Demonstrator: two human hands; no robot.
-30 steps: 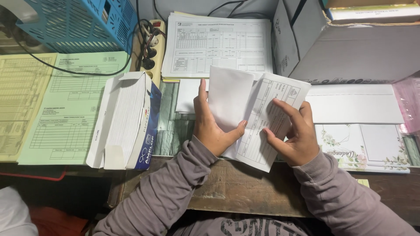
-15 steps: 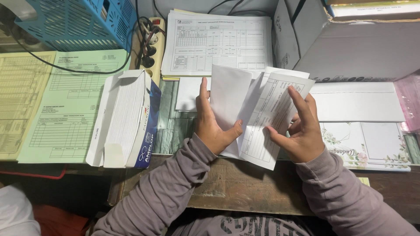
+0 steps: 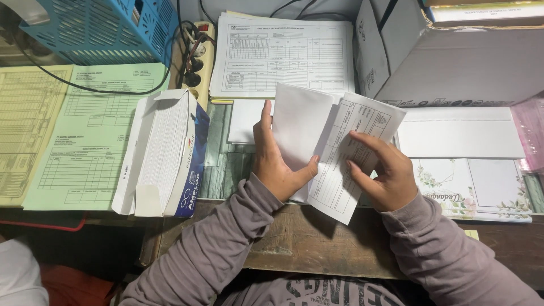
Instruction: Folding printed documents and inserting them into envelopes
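My left hand (image 3: 273, 161) grips a white envelope (image 3: 298, 123) held upright over the desk, thumb across its front. My right hand (image 3: 384, 173) holds a folded printed form (image 3: 344, 170), fingers pressed on its face, with the sheet's left edge tucked against the envelope's opening. Both sleeves are grey.
An open box of white envelopes (image 3: 164, 156) lies at left beside green forms (image 3: 90, 141) and yellow forms (image 3: 25, 130). A stack of printed forms (image 3: 283, 54) and a power strip (image 3: 198, 56) sit at the back, a blue basket (image 3: 96, 28) at back left. A grey cardboard box (image 3: 453, 62), white envelopes (image 3: 462, 133) and floral cards (image 3: 481, 187) lie right.
My right hand's fingers, raised half a second ago, have closed back down on the folded form, and the sheet has shifted slightly against the envelope. My left hand has stayed put.
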